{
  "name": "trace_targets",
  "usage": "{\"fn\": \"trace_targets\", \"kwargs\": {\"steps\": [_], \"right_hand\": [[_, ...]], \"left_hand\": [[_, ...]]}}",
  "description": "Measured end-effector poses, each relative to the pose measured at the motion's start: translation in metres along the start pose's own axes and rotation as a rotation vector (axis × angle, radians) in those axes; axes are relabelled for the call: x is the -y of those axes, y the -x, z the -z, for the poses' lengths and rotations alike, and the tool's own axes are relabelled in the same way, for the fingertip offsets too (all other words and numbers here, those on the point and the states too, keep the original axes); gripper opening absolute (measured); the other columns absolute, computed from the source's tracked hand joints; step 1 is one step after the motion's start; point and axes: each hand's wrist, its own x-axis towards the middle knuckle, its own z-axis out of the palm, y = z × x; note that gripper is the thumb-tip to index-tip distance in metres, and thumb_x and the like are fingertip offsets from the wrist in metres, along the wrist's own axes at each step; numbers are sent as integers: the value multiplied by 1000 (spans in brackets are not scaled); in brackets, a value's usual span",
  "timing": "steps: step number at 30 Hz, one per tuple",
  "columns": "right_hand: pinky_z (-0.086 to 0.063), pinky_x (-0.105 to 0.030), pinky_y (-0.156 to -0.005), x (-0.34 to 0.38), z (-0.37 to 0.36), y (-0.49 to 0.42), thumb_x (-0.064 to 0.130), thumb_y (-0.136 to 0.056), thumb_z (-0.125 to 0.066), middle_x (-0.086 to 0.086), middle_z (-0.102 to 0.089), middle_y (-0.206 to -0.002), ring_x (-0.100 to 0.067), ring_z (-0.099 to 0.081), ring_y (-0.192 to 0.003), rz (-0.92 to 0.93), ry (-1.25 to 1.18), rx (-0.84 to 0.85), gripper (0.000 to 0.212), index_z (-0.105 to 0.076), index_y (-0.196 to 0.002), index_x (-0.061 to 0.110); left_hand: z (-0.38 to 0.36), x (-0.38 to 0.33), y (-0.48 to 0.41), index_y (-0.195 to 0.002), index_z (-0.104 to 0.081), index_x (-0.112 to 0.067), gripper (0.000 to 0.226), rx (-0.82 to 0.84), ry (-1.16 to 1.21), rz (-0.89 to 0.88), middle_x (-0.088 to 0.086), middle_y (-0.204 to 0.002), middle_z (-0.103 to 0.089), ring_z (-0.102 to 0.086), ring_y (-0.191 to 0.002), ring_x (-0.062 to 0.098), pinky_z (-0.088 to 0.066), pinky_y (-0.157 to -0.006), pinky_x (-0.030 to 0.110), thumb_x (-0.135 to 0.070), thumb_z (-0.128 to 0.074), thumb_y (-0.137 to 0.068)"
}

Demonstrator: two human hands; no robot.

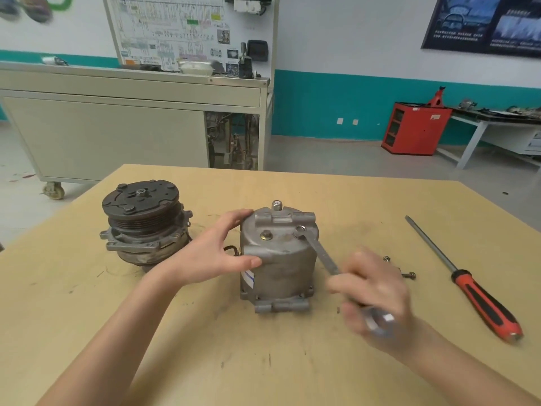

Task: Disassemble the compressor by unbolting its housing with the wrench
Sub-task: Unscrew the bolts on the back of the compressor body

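On the counter (263,361) the compressor housing (281,268) stands upright at the middle, with the pulley half (143,221) apart to its left. The left hand (213,253) braces the housing's left side, its fingers (234,218) fairly straight and pressed flat against the metal rather than clenched.

The right hand (377,300) is blurred, but it appears to be wrapped around the near end of the wrench (320,253). The wrench's long axis slants from that hand up and away to the left, and its head sits on the right-hand bolt (300,230) on top of the housing. A second bolt (266,235) sits just left of it.

A screwdriver (468,285) lies well to the right, and loose bolts (408,275) lie between it and the right hand.

The turn would likely pivot about that right-hand bolt.
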Motion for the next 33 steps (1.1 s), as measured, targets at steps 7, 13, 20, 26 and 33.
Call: {"fn": "trace_targets", "kwargs": {"steps": [7, 13, 20, 26, 33], "right_hand": [[-32, -20, -44, -64, 10, 9, 15, -91, -30, 8, -40, -52, -10, -34, -51, -1112, -720, -330, 36, -61, -73, 19], [-25, -20, -44, -133, -31, -46, 5, -96, -35, 1, -36, -65, -7, -32, -49, -1305, -650, -65, 17, -48, -89, 13], [-32, -21, -45, -133, -107, -117, 6, -90, -52, -5, -49, -82, -11, -41, -57, -1157, -291, 526, 37, -42, -126, 8], [-29, -32, -60, -62, -147, -141, 12, -97, -42, -7, -64, -107, -26, -52, -78, -368, 410, 730, 36, -37, -131, 19], [-45, -33, -48, 43, -110, -97, 7, -77, -46, 9, -54, -58, -11, -52, -48, 246, 523, 449, 31, -64, -85, 32]], "left_hand": [[0, 2, -1, -147, -29, -34, 103, -18, 3, -22, -31, -144, -34, -27, -129, -23, -25, -98, -1, -67, -72, -59], [0, 1, 0, -147, -29, -35, 99, -24, -4, -64, -28, -145, -34, -27, -132, -19, -25, -99, -1, -63, -71, -62], [-2, 3, -1, -146, -29, -37, 100, -51, -14, -83, -30, -147, -32, -26, -134, -17, -24, -105, 7, -66, -70, -59], [-3, -3, 2, -138, -33, -42, 87, -27, 39, -90, -35, -138, -41, -31, -129, -20, -26, -98, -1, -57, -72, -62], [-23, -17, 18, -99, -56, 1, 42, -644, -277, 113, 4, -66, -55, -53, -52, 22, -55, -56, 49, 12, -76, -65]]}}
